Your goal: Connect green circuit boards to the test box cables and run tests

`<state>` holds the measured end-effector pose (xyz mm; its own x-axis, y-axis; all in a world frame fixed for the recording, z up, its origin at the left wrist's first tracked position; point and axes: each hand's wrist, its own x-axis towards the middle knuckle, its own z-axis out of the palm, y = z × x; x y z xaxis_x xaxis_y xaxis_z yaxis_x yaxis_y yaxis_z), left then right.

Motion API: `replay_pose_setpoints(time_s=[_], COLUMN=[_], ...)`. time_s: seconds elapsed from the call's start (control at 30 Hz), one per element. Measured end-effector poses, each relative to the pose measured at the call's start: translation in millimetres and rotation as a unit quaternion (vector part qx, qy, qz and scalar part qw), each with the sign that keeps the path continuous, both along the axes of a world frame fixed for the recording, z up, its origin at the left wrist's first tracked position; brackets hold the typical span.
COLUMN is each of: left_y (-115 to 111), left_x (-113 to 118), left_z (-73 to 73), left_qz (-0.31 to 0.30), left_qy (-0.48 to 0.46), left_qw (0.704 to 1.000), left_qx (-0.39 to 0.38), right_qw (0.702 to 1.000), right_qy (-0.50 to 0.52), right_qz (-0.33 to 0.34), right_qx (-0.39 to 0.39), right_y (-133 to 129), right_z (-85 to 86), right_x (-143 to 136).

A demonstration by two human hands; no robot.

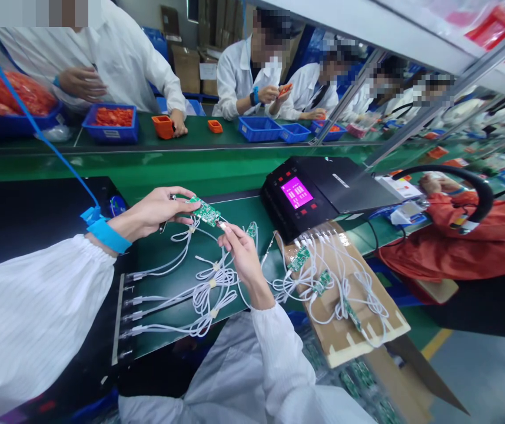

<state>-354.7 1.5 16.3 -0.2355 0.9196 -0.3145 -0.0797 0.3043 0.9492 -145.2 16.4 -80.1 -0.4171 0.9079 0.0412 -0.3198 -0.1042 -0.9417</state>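
A small green circuit board (pixel 206 212) is held above the bench by my left hand (pixel 164 209), its thumb and fingers pinching the board's left end. At the board's right end, my right hand (pixel 241 250) pinches the plug of a white cable (pixel 222 225) between thumb and forefinger. The plug is against the board's edge; whether it is fully seated I cannot tell. Coiled white cables (pixel 212 285) lie below my hands and run left to a metal connector strip (pixel 120 318).
A black tester (pixel 323 191) with a pink screen stands right of my hands. Cabled boards (pixel 322 282) lie on cardboard (pixel 336 347) before it. Across the bench, people in white coats work beside blue bins (pixel 259 129). An orange-red sleeve (pixel 477 235) is at right.
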Motion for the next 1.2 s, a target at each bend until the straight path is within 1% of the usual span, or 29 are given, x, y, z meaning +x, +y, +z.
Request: replay_pose_setpoints(time_s=[0.13,0.27,0.43,0.53,0.67,0.8,0.93,1.0,1.1,1.17,1.2], left_y=[0,1,-3,-12,-31,-55,-70,-74,-79,-81,-80], left_x=[-1,-2,4,11,11,11,9,5,-2,-6,-8], left_z=[-1.0,-2.2,2.2,6.9,10.3,15.0,14.8,11.9,7.8,7.3,7.9], left_qz=[-0.003,-0.002,-0.007,-0.001,0.011,0.024,0.025,0.011,-0.037,-0.074,-0.091], left_qy=[0.005,0.010,0.047,0.065,0.059,0.046,0.054,0.075,0.126,0.157,0.171], left_qw=[1.000,1.000,0.999,0.998,0.998,0.998,0.998,0.997,0.991,0.985,0.981], left_qx=[0.002,-0.003,0.006,0.007,0.014,0.016,0.004,-0.010,-0.025,-0.015,-0.004], right_qw=[1.000,0.999,0.996,0.993,0.987,0.983,0.977,0.972,0.956,0.942,0.934], right_qy=[-0.008,-0.045,-0.072,-0.090,-0.110,-0.115,-0.120,-0.136,-0.182,-0.220,-0.240], right_qz=[0.002,-0.001,0.012,0.015,0.022,0.040,0.060,0.077,0.102,0.085,0.057], right_qx=[0.007,0.022,0.041,0.073,0.114,0.137,0.164,0.177,0.207,0.239,0.257], right_y=[-1,-2,1,-1,-8,-16,-20,-19,-18,-16,-15], right_z=[2.6,5.2,1.2,-2.7,-5.1,-2.0,2.2,4.4,8.5,11.0,11.7], right_x=[0,1,4,6,3,-1,-2,-1,5,16,25])
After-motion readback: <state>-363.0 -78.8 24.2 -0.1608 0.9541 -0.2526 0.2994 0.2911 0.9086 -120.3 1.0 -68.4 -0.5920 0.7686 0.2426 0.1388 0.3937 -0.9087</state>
